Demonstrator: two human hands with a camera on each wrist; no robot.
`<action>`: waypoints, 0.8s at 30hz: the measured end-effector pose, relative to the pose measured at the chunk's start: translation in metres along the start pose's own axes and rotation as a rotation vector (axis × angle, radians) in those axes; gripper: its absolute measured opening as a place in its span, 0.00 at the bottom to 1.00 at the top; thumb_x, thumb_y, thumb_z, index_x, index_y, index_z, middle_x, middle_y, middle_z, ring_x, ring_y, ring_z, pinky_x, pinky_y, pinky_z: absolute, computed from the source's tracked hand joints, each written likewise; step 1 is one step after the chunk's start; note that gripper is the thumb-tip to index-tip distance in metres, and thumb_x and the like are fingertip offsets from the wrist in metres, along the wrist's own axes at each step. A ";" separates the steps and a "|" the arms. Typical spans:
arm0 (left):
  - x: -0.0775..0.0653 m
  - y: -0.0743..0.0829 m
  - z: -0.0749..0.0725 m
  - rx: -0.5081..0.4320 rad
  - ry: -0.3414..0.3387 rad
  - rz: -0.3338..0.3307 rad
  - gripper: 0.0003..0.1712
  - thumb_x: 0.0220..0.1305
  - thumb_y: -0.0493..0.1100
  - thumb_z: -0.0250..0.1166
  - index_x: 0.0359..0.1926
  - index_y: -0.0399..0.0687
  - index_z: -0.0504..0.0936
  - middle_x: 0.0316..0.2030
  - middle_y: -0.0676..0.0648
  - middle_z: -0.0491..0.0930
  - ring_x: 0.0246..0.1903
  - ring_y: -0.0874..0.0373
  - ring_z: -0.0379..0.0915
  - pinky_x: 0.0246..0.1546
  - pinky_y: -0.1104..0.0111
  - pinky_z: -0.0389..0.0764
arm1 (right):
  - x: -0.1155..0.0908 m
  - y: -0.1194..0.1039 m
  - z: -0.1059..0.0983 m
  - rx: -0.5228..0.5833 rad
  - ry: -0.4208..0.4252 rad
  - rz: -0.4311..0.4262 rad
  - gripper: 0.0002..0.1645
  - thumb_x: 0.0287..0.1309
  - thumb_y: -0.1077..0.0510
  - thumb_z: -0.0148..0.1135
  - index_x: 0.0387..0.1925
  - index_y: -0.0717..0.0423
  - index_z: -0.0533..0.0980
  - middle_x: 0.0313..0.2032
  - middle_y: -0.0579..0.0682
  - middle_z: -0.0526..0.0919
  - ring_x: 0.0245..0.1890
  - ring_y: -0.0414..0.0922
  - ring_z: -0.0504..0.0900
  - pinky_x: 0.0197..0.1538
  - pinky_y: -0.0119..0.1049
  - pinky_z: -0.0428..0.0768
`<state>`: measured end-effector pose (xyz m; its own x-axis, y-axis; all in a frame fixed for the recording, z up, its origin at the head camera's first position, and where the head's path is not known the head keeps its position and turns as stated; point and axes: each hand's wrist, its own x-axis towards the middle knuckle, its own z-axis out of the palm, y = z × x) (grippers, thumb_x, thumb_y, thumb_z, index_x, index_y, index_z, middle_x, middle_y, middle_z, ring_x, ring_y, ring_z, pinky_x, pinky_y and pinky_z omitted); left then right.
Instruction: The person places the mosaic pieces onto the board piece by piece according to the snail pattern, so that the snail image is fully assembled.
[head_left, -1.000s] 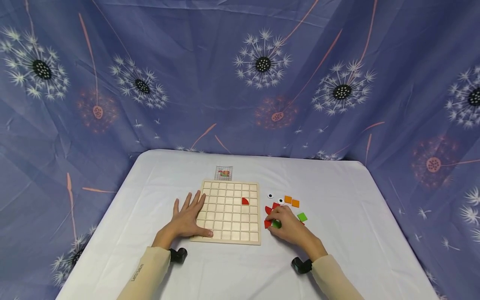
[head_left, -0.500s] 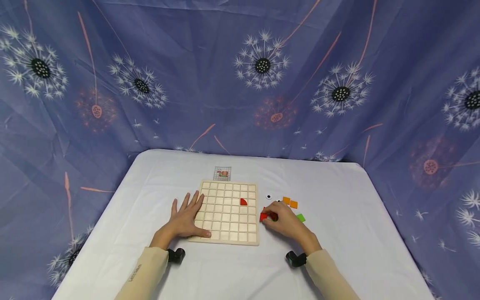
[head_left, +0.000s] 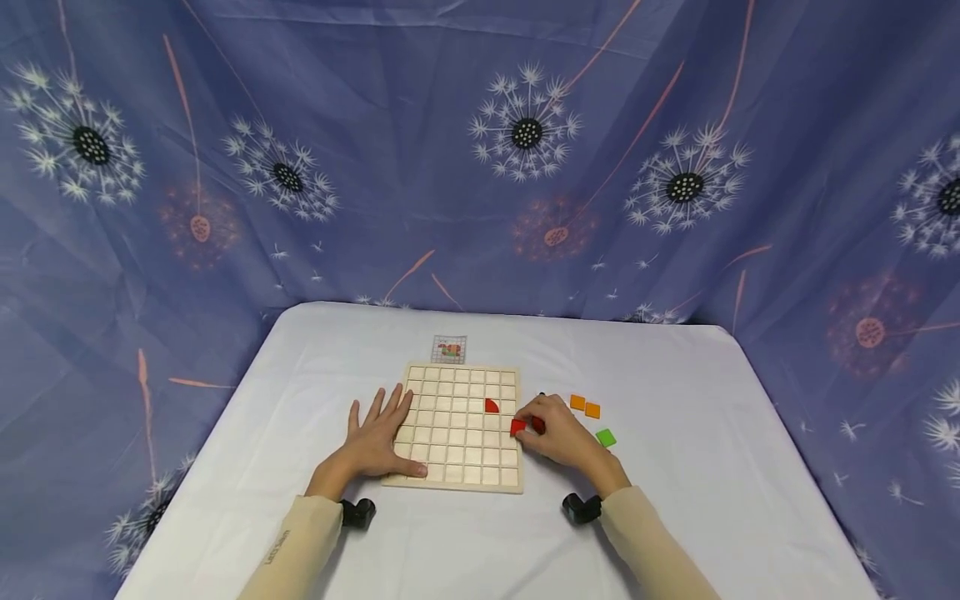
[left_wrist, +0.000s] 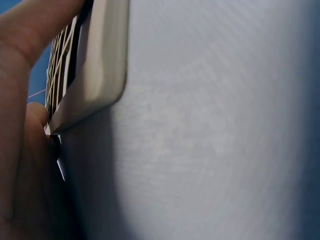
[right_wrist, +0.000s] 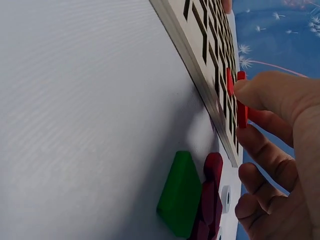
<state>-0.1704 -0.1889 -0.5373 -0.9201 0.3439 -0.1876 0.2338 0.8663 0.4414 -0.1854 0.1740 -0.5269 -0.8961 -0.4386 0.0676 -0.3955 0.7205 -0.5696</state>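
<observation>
A wooden grid board [head_left: 457, 473] lies on the white table, with a red quarter-circle tile [head_left: 491, 406] in one of its cells. My left hand [head_left: 373, 443] rests with fingers spread over the board's left edge; the left wrist view catches only parts of that hand beside the board's corner [left_wrist: 107, 65]. Between thumb and fingers, my right hand [head_left: 558, 432] pinches a red square tile [head_left: 517, 427] at the board's right edge. In the right wrist view this held red tile [right_wrist: 242, 107] appears edge-on above the grid.
Right of the board lie orange tiles [head_left: 585, 406] and a light green tile [head_left: 606, 437]. The right wrist view adds a dark green piece [right_wrist: 180, 195], several red pieces [right_wrist: 212, 185] and a white eye piece [right_wrist: 226, 198]. A small pattern card [head_left: 448, 350] lies behind the board.
My right hand has picked up the red square tile from the loose pieces and carried it left to the board's right edge. The left hand has stayed put.
</observation>
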 end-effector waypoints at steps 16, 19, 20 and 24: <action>0.001 0.001 -0.003 -0.024 0.005 0.007 0.82 0.39 0.79 0.75 0.84 0.48 0.43 0.83 0.42 0.35 0.81 0.35 0.25 0.72 0.31 0.21 | 0.025 -0.013 0.013 0.042 -0.035 0.020 0.12 0.61 0.52 0.72 0.47 0.47 0.86 0.47 0.43 0.83 0.51 0.44 0.73 0.59 0.47 0.77; -0.002 0.000 -0.001 -0.037 0.004 0.005 0.82 0.39 0.80 0.75 0.83 0.48 0.43 0.83 0.41 0.35 0.81 0.34 0.25 0.72 0.31 0.20 | 0.029 -0.017 0.016 0.018 -0.054 -0.007 0.12 0.62 0.53 0.71 0.47 0.47 0.86 0.47 0.44 0.83 0.50 0.44 0.73 0.57 0.46 0.78; -0.003 0.000 0.000 -0.042 0.007 0.004 0.82 0.38 0.79 0.75 0.83 0.48 0.44 0.83 0.41 0.35 0.81 0.34 0.25 0.72 0.31 0.20 | 0.030 -0.018 0.017 0.010 -0.059 -0.016 0.12 0.63 0.53 0.70 0.47 0.48 0.86 0.47 0.44 0.83 0.50 0.44 0.73 0.57 0.46 0.78; -0.005 -0.001 0.002 -0.051 0.012 0.008 0.82 0.38 0.79 0.76 0.83 0.47 0.44 0.83 0.41 0.35 0.81 0.34 0.25 0.71 0.30 0.20 | 0.033 -0.022 0.021 -0.008 -0.070 -0.034 0.13 0.64 0.54 0.70 0.49 0.50 0.86 0.46 0.45 0.83 0.49 0.43 0.74 0.55 0.44 0.79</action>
<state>-0.1657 -0.1910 -0.5386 -0.9220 0.3463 -0.1732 0.2253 0.8437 0.4872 -0.2016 0.1326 -0.5288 -0.8662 -0.4989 0.0288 -0.4270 0.7091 -0.5611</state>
